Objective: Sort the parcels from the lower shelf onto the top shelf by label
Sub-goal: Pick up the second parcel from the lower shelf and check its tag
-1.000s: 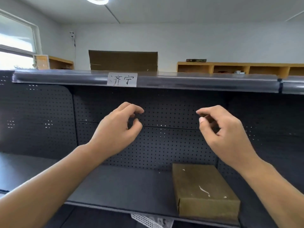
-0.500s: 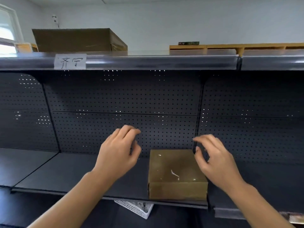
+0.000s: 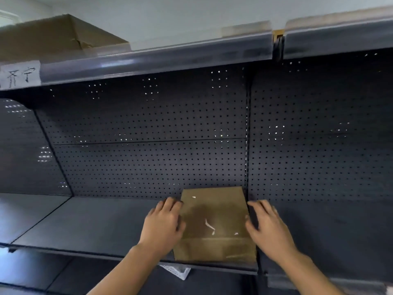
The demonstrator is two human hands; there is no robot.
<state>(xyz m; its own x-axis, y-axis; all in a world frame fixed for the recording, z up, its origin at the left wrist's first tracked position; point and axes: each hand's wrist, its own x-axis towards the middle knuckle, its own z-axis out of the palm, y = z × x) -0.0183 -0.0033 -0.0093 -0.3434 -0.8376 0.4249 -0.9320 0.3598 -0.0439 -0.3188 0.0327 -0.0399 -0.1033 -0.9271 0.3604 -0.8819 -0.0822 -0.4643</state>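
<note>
A flat brown cardboard parcel lies on the dark lower shelf, its front edge at the shelf's lip. My left hand presses against the parcel's left side, fingers curled along its edge. My right hand is against its right side, fingertips at the edge. The parcel still rests on the shelf. The top shelf runs overhead, with a white handwritten label on its front rail at the far left and a large brown box standing on it there.
Black perforated back panels close the bay behind the parcel. A vertical post splits this bay from the one on the right. A white plastic basket pokes out below the lower shelf.
Both hands have dropped from mid-air to the parcel's two sides. The view has shifted right and closer, so the label and big box now sit at the far left.
</note>
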